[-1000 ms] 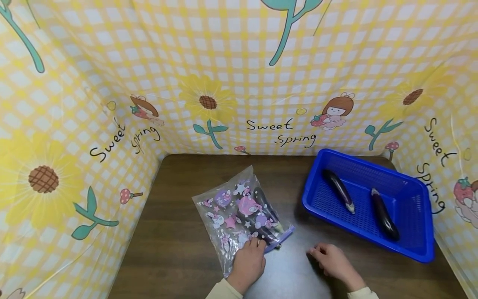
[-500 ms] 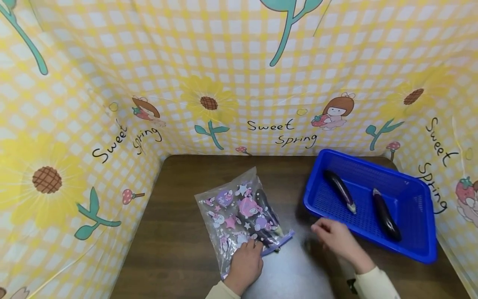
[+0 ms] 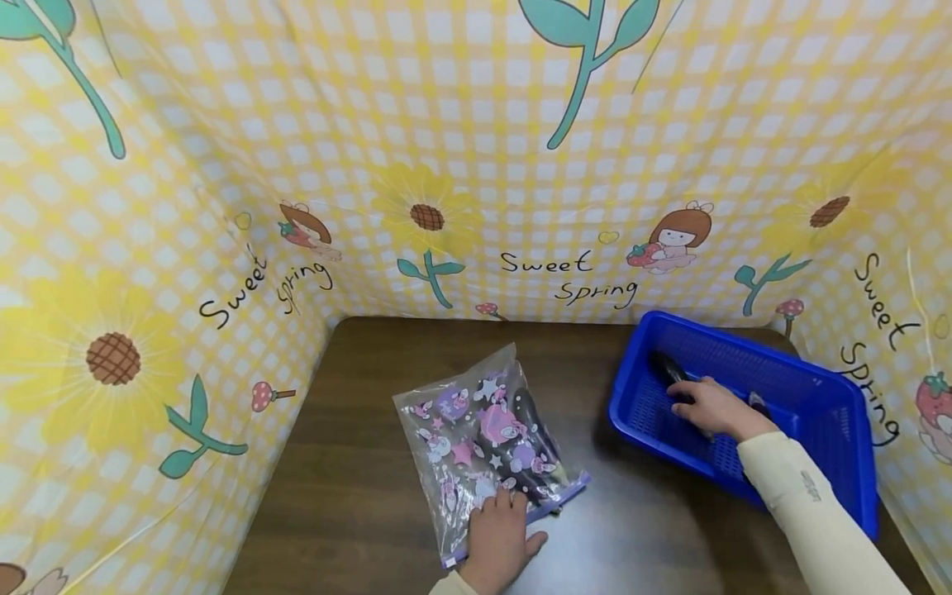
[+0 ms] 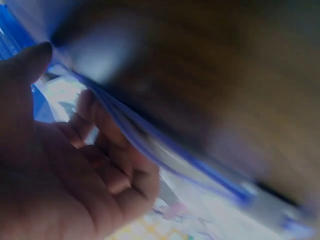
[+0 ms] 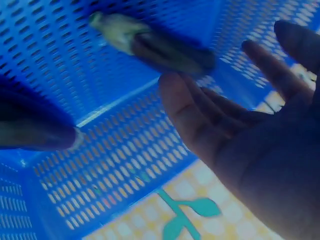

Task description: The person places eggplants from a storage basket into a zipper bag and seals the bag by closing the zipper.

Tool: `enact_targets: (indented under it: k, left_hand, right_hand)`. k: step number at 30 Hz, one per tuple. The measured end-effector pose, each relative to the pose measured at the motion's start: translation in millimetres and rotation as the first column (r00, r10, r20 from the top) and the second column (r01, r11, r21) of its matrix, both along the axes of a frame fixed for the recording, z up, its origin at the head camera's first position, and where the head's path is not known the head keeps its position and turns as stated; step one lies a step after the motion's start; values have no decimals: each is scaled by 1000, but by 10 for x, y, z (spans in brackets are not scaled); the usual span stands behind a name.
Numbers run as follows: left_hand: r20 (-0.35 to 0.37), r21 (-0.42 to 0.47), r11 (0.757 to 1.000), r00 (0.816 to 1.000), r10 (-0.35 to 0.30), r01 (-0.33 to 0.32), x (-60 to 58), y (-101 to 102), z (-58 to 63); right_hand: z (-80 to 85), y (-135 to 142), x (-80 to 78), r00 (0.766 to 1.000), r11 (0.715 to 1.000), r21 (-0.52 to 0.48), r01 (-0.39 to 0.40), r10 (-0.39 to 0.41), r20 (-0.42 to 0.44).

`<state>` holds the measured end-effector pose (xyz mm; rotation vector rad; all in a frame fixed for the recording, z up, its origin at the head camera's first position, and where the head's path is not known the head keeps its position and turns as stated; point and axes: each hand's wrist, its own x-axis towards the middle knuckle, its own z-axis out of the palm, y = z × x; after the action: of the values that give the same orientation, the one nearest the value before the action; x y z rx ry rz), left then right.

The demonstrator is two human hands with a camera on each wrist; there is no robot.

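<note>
A clear zip bag [image 3: 452, 450] printed with pink and purple cartoons lies on the table, with dark eggplants [image 3: 532, 426] inside. My left hand [image 3: 497, 541] rests on its purple zip edge, thumb spread to the side; the left wrist view shows the fingers loosely bent against the zip strip [image 4: 185, 167]. Over the blue basket [image 3: 806, 397], my right hand [image 3: 710, 405] reaches down at the left eggplant [image 3: 664, 366], partly covering it. In the right wrist view the fingers are spread beside that eggplant [image 5: 172, 52], not closed around it. Another eggplant [image 3: 757, 403] is mostly hidden by my arm.
The brown wooden table [image 3: 349, 463] has the bag at its middle and the basket at its right. A yellow checked cloth [image 3: 476, 190] with flowers and lettering hangs around the back and sides. The basket's raised rim stands between bag and eggplants.
My right hand has moved from the table in front of the basket up and right, into the basket over the left eggplant. My left hand stays on the bag, its thumb now spread out.
</note>
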<state>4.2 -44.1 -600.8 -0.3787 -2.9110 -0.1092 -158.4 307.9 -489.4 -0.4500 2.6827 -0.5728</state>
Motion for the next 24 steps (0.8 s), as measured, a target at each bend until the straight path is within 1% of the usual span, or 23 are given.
enact_targets:
  k: [2, 4, 6, 8, 9, 12, 16, 18, 20, 23, 24]
  left_hand:
    - [-23, -24, 998, 998, 49, -50, 10, 59, 6]
    - [-82, -34, 995, 993, 86, -89, 9, 110, 7]
    - [-127, -41, 992, 986, 110, -116, 3, 148, 3]
    - [-162, -49, 990, 979, 121, -130, -1, 169, -3]
    - [-171, -52, 990, 978, 122, -133, -4, 174, -4]
    - [-151, -71, 988, 980, 126, -138, -7, 184, 13]
    - [-128, -85, 986, 983, 132, -143, -30, 189, 22]
    - [-119, -94, 985, 984, 135, -146, -41, 188, 24]
    - [-112, -100, 984, 984, 139, -150, -41, 193, 18]
    - [-113, -102, 983, 983, 142, -153, -46, 198, 8]
    - [-115, -100, 983, 983, 142, -154, -47, 199, 5]
  right_hand:
    - [-89, 41, -80, 999, 999, 14, -36, 35, 41]
    - [-172, 69, -136, 996, 998, 28, -57, 55, 69]
    - [-262, 96, -171, 994, 997, 46, -59, 54, 95]
    - [-330, 124, -184, 994, 997, 63, -46, 39, 106]
    - [-352, 136, -185, 993, 997, 65, -37, 29, 111]
    - [-385, 150, -166, 993, 997, 69, -30, 22, 120]
    - [-307, 136, -135, 994, 999, 39, -29, 25, 104]
    - [-226, 122, -111, 994, 1000, 0, -14, 14, 104]
    - [-137, 110, -63, 996, 1000, -27, -16, 18, 87]
    - [2, 79, 25, 999, 997, -60, -41, 43, 31]
    - [44, 67, 62, 998, 997, -60, -56, 56, -3]
